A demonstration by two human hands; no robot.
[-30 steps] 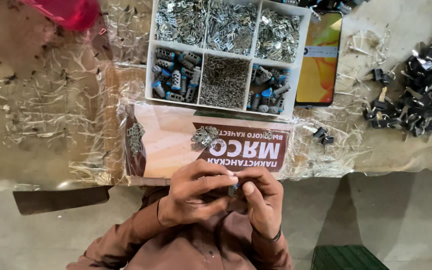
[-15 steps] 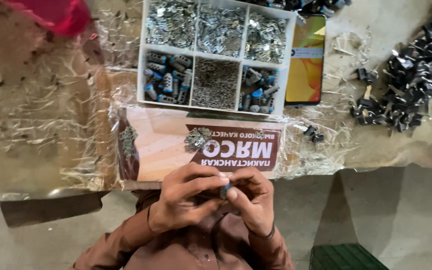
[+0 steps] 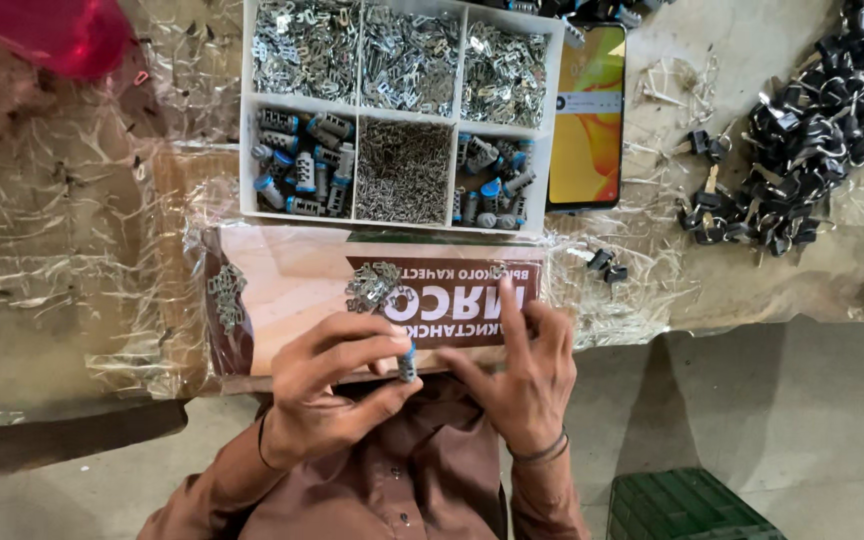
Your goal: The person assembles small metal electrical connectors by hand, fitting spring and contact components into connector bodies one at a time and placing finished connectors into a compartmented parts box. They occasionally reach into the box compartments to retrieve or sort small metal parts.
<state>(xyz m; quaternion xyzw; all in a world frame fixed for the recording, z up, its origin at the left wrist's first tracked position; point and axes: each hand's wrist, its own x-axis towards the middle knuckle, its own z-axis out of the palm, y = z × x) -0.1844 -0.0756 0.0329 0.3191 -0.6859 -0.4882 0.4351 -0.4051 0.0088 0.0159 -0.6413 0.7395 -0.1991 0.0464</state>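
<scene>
My left hand [image 3: 332,390] pinches a small grey cylinder with a blue end [image 3: 408,362] between thumb and fingers, just above my brown shirt. My right hand [image 3: 517,385] is beside it with its fingers spread and the index finger raised, holding nothing I can see. Both hands hover at the near edge of a printed cardboard sheet [image 3: 292,275] under clear film. A small heap of metal clips [image 3: 372,285] lies on that sheet just beyond my left hand. A smaller bunch of metal clips [image 3: 224,295] lies at its left.
A white divided tray [image 3: 246,130] holds metal clips, springs and grey-blue cylinders. A phone with a lit screen [image 3: 587,120] lies to its right. A pile of black parts [image 3: 802,140] is at the far right, a red-pink object [image 3: 52,35] at the top left, a green crate [image 3: 687,505] on the floor.
Both hands were closed together around the small part. Now my right hand has come away from it and spread its fingers, while my left hand keeps the part.
</scene>
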